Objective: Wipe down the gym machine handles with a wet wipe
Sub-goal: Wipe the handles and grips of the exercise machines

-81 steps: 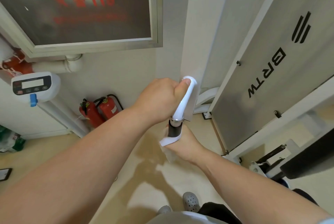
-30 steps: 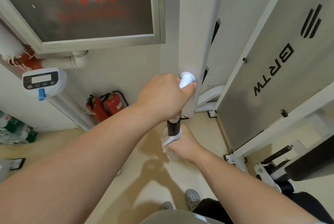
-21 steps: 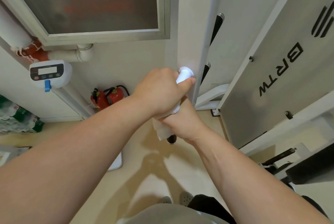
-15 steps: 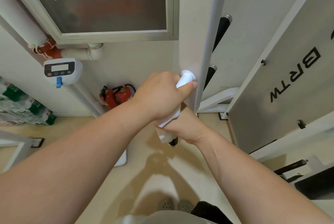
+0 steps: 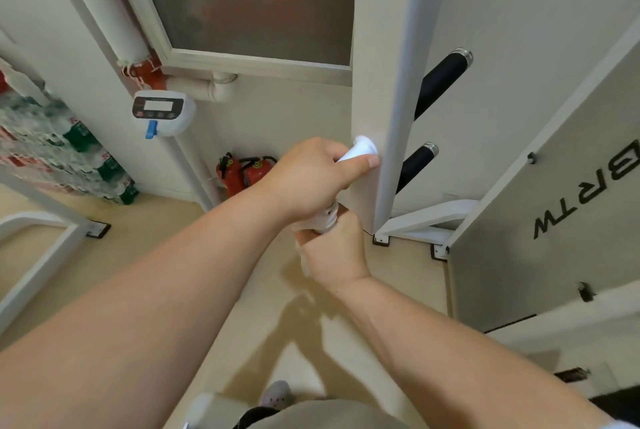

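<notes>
My left hand [image 5: 313, 179] grips the white upper part of a machine handle [image 5: 360, 148] that juts from a white upright post [image 5: 377, 82]. Just below it, my right hand [image 5: 334, 252] is wrapped around the same handle with a white wet wipe [image 5: 325, 219] bunched between palm and bar. The handle's black grip is hidden under my right hand. Two more black handles, an upper handle [image 5: 441, 80] and a lower handle [image 5: 415, 163], stick out on the far side of the post.
A grey machine panel [image 5: 554, 220] marked BRTW stands on the right. Two red fire extinguishers [image 5: 242, 170] sit on the floor by the wall, under a glass cabinet [image 5: 249, 2]. A white scale display [image 5: 161, 111] and stacked water bottles [image 5: 62, 151] are on the left.
My right hand with the wipe has slid up the handle from the black lower end to just under my left hand. The view has tilted, showing the two far handles.
</notes>
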